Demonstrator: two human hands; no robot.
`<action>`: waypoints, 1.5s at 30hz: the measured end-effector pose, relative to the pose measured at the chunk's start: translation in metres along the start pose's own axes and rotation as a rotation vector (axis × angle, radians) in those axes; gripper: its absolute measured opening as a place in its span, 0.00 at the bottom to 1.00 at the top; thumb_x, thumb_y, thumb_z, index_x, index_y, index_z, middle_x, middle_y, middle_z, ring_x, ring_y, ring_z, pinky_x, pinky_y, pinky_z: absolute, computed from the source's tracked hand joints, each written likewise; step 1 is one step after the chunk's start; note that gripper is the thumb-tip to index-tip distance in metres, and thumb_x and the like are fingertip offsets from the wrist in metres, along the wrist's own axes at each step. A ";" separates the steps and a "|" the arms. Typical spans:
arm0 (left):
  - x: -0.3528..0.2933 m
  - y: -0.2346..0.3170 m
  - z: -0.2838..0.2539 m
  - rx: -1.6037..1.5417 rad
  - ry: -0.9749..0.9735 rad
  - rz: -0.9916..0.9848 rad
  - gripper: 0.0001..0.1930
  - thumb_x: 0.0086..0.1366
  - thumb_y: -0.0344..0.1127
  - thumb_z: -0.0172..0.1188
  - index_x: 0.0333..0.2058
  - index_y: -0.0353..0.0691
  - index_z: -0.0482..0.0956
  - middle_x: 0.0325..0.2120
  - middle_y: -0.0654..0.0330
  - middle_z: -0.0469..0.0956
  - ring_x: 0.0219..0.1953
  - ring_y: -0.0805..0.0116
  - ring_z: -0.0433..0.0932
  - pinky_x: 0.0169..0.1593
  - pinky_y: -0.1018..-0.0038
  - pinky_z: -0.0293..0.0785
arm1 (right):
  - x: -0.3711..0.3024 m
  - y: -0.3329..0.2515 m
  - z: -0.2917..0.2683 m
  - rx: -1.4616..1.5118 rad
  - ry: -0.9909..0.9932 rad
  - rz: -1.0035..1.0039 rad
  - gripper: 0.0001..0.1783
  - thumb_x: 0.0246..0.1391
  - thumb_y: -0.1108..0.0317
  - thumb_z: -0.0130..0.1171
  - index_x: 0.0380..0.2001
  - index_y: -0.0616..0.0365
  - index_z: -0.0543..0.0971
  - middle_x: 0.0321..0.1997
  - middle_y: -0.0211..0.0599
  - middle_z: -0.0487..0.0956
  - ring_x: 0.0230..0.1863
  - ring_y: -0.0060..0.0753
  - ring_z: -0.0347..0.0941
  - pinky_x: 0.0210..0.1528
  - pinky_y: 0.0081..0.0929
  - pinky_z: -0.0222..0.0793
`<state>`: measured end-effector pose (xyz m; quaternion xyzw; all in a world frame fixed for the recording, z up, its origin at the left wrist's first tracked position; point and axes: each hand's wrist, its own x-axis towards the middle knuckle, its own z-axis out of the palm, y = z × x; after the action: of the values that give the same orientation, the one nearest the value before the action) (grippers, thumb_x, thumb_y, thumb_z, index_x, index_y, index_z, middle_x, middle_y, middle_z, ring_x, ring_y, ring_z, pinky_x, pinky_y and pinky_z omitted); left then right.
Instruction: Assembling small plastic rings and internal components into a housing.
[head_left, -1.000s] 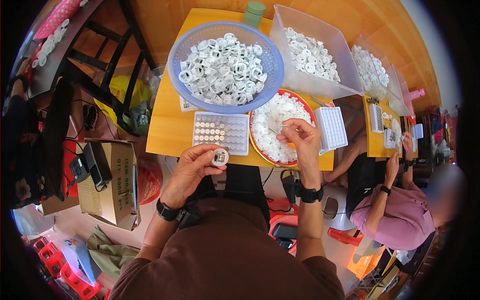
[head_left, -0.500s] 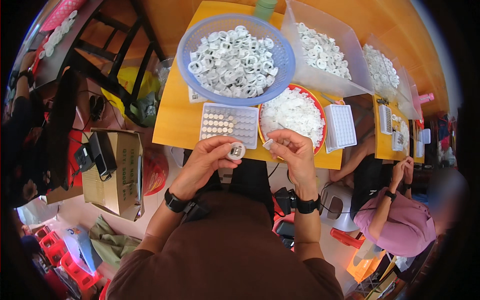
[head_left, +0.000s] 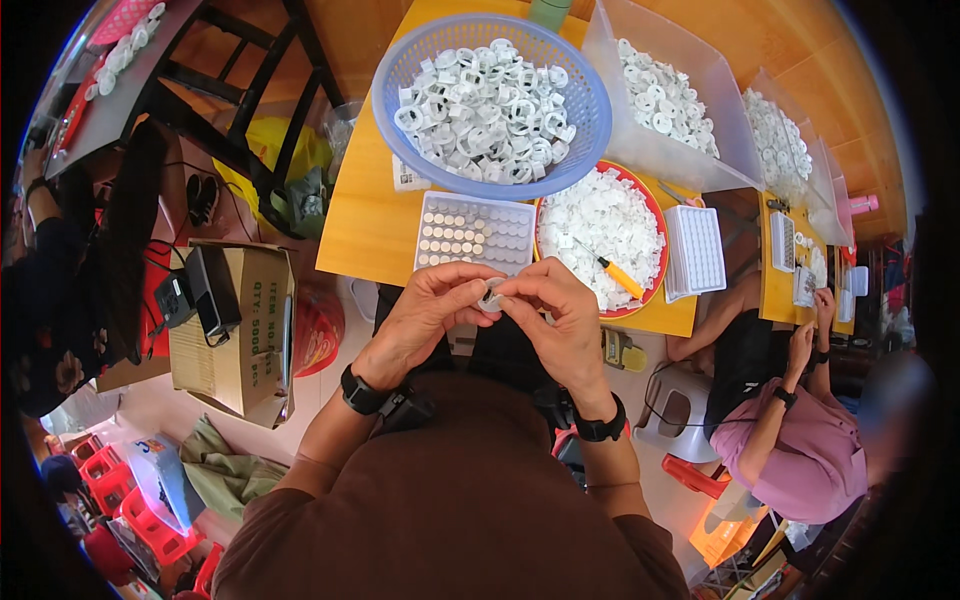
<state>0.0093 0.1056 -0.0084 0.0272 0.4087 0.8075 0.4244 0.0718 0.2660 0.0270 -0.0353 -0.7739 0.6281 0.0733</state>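
Note:
Just in front of the table edge, my two hands meet at a round white plastic housing (head_left: 491, 297) with a dark opening in it. My left hand (head_left: 428, 312) grips its left side between thumb and fingers. My right hand (head_left: 557, 312) is closed against its right side, fingertips on the rim; any small piece under them is hidden. Beyond lies a white tray (head_left: 512, 226) of round cells, its left part filled with silvery button batteries. A red-rimmed bowl (head_left: 661, 262) holds many small white plastic pieces, with a yellow-handled screwdriver (head_left: 622, 278) on top.
A blue basket (head_left: 588, 95) heaped with white housings stands at the back, beside a clear plastic bin (head_left: 735, 165) of similar parts. A stack of white trays (head_left: 697, 250) is right of the bowl. A cardboard box (head_left: 235, 340) sits left; a co-worker in pink (head_left: 795, 450) sits right.
My right hand has moved left with its small white piece up to the housing in my left hand. The screwdriver's handle, hidden before behind my right hand, now shows. The view has shifted slightly.

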 end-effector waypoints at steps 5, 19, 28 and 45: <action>0.000 -0.001 -0.002 -0.003 0.000 -0.005 0.12 0.62 0.33 0.54 0.42 0.34 0.75 0.36 0.57 0.76 0.34 0.72 0.77 0.38 0.79 0.77 | 0.001 0.001 0.002 -0.022 0.021 -0.010 0.07 0.45 0.80 0.58 0.31 0.62 0.79 0.28 0.34 0.74 0.27 0.23 0.73 0.28 0.17 0.68; 0.000 -0.004 0.001 0.024 0.033 -0.013 0.12 0.61 0.33 0.55 0.42 0.33 0.74 0.34 0.57 0.77 0.32 0.71 0.78 0.37 0.78 0.76 | 0.000 -0.002 0.002 -0.158 0.062 -0.074 0.06 0.43 0.80 0.60 0.27 0.62 0.77 0.26 0.33 0.73 0.23 0.23 0.72 0.24 0.18 0.66; 0.000 -0.006 0.003 0.039 0.045 -0.035 0.12 0.62 0.33 0.55 0.42 0.34 0.75 0.34 0.57 0.77 0.32 0.72 0.77 0.37 0.78 0.76 | -0.004 0.000 0.001 -0.162 0.071 -0.069 0.06 0.42 0.80 0.60 0.28 0.62 0.77 0.26 0.34 0.73 0.23 0.25 0.72 0.24 0.19 0.66; 0.005 0.002 0.018 0.087 0.022 -0.066 0.12 0.61 0.32 0.55 0.42 0.33 0.75 0.36 0.57 0.77 0.35 0.73 0.76 0.38 0.79 0.75 | -0.010 0.000 -0.001 -0.198 0.162 -0.137 0.11 0.42 0.82 0.59 0.32 0.61 0.76 0.28 0.35 0.71 0.26 0.27 0.71 0.26 0.20 0.67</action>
<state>0.0119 0.1202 0.0032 0.0233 0.4490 0.7748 0.4445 0.0816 0.2657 0.0263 -0.0399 -0.8243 0.5371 0.1744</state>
